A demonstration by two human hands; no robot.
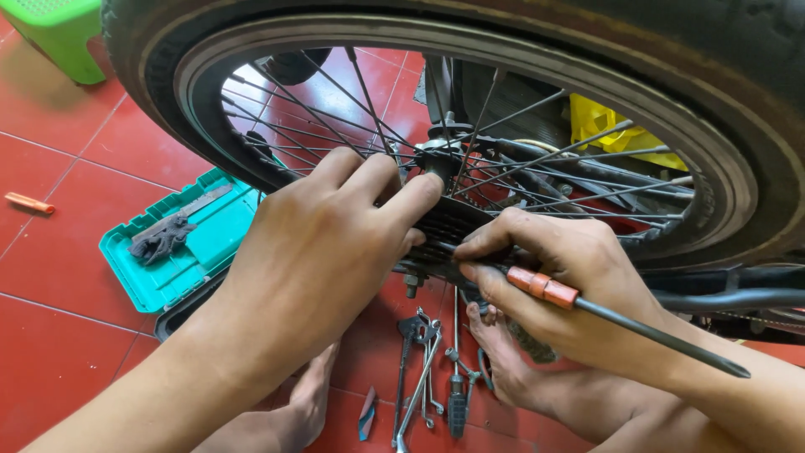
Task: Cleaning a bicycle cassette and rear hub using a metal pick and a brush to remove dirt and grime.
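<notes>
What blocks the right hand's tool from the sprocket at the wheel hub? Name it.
Nothing visible does. The right hand already holds the orange-handled tool with its tip at the sprocket; the left hand touches the sprocket from the other side.
</notes>
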